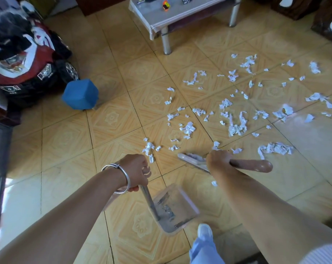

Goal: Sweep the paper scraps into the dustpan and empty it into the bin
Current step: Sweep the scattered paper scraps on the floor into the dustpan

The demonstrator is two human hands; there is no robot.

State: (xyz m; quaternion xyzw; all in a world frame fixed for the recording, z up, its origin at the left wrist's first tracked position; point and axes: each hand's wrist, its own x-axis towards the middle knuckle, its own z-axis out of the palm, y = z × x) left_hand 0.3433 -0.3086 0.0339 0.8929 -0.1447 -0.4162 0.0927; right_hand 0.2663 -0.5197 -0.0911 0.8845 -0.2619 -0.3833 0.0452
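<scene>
Both hands grip tools; the broom (250, 165) lies left-right.

Both forearms are bare. A pair of silver bangles (117, 178) rings the left wrist at about nine o'clock. Light blue trousers (203, 248) and a whitish shoe (204, 230) show at six o'clock; possibly a pale ribbed garment (321, 254) at five.

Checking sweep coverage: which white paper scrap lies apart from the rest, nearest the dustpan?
The lone white paper scrap below the right hand, between it and the clear plastic dustpan; all others lie beyond the hands.
</scene>
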